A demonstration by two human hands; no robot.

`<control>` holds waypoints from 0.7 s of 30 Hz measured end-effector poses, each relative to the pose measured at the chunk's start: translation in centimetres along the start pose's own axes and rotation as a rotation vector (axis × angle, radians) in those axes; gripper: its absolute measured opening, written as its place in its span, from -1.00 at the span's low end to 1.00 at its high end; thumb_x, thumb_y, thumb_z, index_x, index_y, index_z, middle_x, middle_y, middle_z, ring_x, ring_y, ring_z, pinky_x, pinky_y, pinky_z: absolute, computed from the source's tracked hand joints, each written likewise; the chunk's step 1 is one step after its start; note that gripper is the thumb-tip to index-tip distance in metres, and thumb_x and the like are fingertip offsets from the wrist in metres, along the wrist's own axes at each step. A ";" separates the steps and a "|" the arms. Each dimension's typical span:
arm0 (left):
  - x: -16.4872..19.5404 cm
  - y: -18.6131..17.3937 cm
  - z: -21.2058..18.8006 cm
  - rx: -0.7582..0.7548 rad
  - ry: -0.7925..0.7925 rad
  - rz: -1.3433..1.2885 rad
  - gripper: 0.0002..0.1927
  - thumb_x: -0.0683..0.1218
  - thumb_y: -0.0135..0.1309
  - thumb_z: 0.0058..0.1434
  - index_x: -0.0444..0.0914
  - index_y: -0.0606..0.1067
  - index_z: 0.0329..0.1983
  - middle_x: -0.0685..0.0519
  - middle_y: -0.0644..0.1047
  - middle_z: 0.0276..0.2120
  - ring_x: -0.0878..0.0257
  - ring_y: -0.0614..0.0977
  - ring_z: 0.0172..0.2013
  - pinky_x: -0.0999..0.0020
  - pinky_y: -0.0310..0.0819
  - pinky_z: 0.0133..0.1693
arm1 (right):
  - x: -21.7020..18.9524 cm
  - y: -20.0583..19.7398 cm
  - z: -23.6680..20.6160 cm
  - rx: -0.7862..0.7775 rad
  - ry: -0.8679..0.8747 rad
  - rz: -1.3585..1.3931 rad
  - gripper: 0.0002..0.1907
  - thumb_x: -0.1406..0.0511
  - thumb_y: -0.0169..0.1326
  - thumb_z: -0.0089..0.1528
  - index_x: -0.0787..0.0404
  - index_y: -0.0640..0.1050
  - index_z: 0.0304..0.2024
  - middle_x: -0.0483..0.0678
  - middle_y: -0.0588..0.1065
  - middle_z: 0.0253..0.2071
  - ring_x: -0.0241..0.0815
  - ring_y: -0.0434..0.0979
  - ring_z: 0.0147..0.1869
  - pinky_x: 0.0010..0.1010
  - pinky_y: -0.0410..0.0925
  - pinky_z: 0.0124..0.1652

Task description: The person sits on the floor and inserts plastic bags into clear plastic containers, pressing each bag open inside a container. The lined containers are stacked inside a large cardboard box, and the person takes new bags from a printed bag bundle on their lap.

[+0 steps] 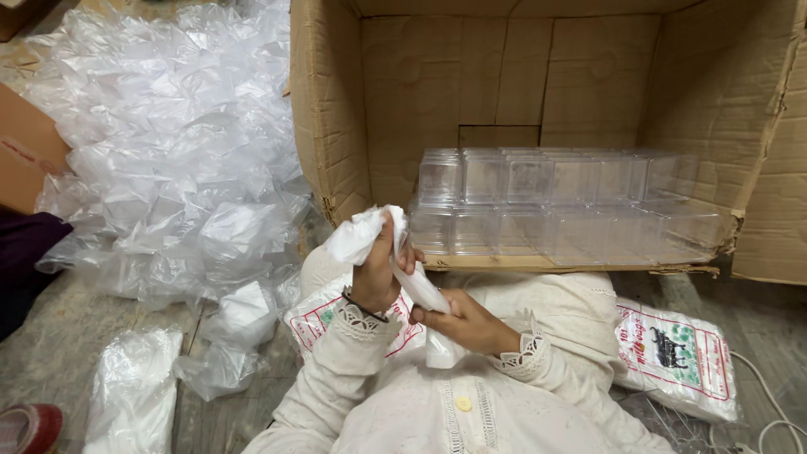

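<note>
My left hand is closed around the top of a white cloth, which bunches above my fingers. My right hand grips the lower end of the same cloth, stretched into a twisted strip between both hands. Both hands are over my lap, in front of a big cardboard box lying on its side. Inside the box stand two stacked rows of clear plastic boxes.
A large heap of clear plastic bags covers the floor to the left, with loose bags nearer me. A white printed sack lies at the right, another under my arms. A white cable runs at the far right.
</note>
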State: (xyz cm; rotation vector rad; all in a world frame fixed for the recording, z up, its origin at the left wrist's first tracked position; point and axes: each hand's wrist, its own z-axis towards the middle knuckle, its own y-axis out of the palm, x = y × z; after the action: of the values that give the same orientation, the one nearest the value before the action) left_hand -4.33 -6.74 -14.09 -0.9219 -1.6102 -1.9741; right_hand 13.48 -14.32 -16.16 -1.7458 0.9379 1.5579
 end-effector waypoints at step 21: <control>3.3 -0.9 -0.5 -0.347 0.063 0.430 -0.62 0.07 -0.17 0.55 -0.30 0.53 0.04 0.11 0.35 -0.41 0.32 0.31 -0.38 0.34 0.29 -0.22 | 3.7 -1.5 -2.3 0.377 0.208 0.143 -0.35 -0.20 -0.31 0.32 0.19 0.50 -0.21 -0.27 0.28 -0.57 -0.37 0.18 -0.53 -0.47 0.10 -0.53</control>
State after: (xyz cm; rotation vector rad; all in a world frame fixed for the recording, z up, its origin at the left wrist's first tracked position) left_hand -7.34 -6.77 -12.34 -1.2025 -0.9450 -1.9693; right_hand 16.26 -15.77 -19.56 -1.6141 1.3869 1.1979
